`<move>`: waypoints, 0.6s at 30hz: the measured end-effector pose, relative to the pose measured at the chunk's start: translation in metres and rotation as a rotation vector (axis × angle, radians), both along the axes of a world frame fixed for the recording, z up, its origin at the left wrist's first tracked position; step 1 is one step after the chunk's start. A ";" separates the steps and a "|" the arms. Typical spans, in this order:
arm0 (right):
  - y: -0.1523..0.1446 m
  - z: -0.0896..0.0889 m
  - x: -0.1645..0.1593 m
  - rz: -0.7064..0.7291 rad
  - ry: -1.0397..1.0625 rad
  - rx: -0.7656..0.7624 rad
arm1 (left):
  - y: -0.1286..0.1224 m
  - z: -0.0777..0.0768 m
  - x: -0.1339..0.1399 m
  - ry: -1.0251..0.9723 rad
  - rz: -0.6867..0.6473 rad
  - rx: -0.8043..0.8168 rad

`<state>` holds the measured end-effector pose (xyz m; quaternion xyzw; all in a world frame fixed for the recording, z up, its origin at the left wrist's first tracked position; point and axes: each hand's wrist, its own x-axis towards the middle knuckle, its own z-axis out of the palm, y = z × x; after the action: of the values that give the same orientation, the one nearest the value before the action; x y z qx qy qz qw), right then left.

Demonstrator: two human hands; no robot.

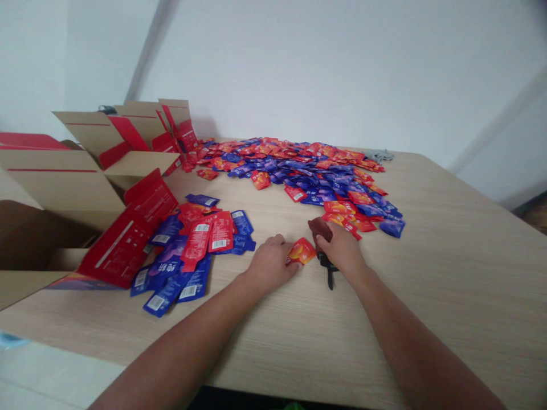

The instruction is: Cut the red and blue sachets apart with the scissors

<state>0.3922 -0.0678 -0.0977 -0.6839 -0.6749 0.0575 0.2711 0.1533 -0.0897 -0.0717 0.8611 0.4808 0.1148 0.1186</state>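
Note:
My left hand (274, 261) has its fingers closed at the left edge of a red-orange sachet (302, 250), which lies at table level with its fruit-printed side up. Just to the right, my right hand (342, 246) grips a small dark tool (321, 230), reddish-brown on top and black below, with a thin black tail pointing toward me. Its exact kind is hard to make out. To the left of my left hand, a loose pile of red and blue spouted sachets (199, 242) lies mostly with barcodes showing.
A long heap of red and blue sachets (299, 165) curves across the back of the wooden table (440, 273). Open cardboard boxes (57, 182) with red flaps line the left side. A grey cloth-like item (379, 155) lies at the back right, before a white wall.

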 end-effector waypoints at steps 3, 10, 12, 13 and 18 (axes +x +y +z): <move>0.001 -0.001 0.003 -0.007 0.006 -0.005 | 0.001 0.002 -0.002 -0.014 -0.052 -0.015; 0.001 -0.004 0.005 0.007 0.034 0.008 | 0.007 -0.006 -0.004 -0.043 -0.125 0.074; 0.001 -0.004 0.005 0.008 0.037 0.003 | 0.008 -0.009 -0.003 -0.049 -0.049 0.091; 0.001 -0.004 0.005 0.010 0.037 0.001 | 0.009 -0.010 -0.002 -0.050 -0.021 0.077; 0.001 -0.004 0.003 0.043 0.071 0.026 | 0.007 -0.008 0.000 -0.082 -0.049 0.029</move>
<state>0.3950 -0.0666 -0.1016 -0.6633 -0.6799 0.0789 0.3025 0.1538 -0.0824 -0.0796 0.8689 0.4525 0.1539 0.1287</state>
